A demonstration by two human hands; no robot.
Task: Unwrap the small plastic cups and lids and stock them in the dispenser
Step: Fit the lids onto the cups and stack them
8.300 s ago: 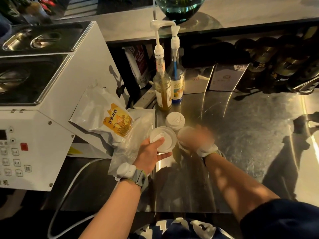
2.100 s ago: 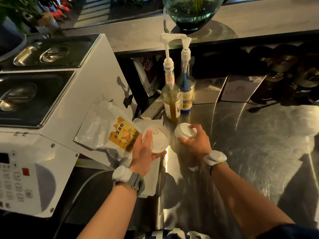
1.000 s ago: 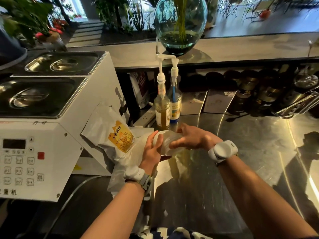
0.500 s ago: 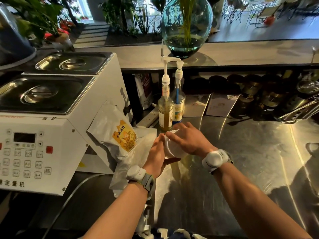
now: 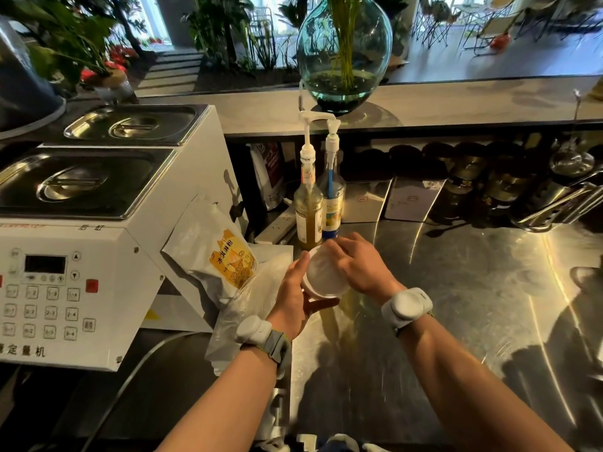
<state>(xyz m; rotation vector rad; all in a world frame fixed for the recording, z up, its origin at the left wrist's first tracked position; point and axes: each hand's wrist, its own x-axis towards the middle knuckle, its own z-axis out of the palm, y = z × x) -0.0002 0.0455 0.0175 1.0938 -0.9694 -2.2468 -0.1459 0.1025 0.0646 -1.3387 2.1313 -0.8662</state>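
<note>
Mid-step: I've got the lids [image 5: 323,277] in both hands over the steel counter [image 5: 456,288], just in front of the two pump bottles [image 5: 315,207]. Looks like a short white stack, held on its side, round face toward the camera. I can't tell if any wrap is on it; empty clear wrap [image 5: 257,288] lies just left of my hands, against the yellow-label pouch [image 5: 225,252]. Left hand [image 5: 295,300]: palm up from below-left, fingers curled round the near rim, thumb under the bottom edge, so it's gripping the lids. Right hand [image 5: 357,264]: comes over from the right, wrist bent, fingers draped across the top and far side of the stack, clasping it too. Both forearms reach in from the bottom edge and meet at the stack; both wrists carry white bands. My read: I'm squaring up or joining lids into one stack before stocking. Dispenser isn't anywhere I can identify in view, and no cups visible either. Next move calls for keeping the stack pinched axially so it doesn't fan out, then turning to find the dispenser slot. Risk: thin lids slip sideways if either hand eases off. White dosing machine [image 5: 98,256] at left is not involved.
</note>
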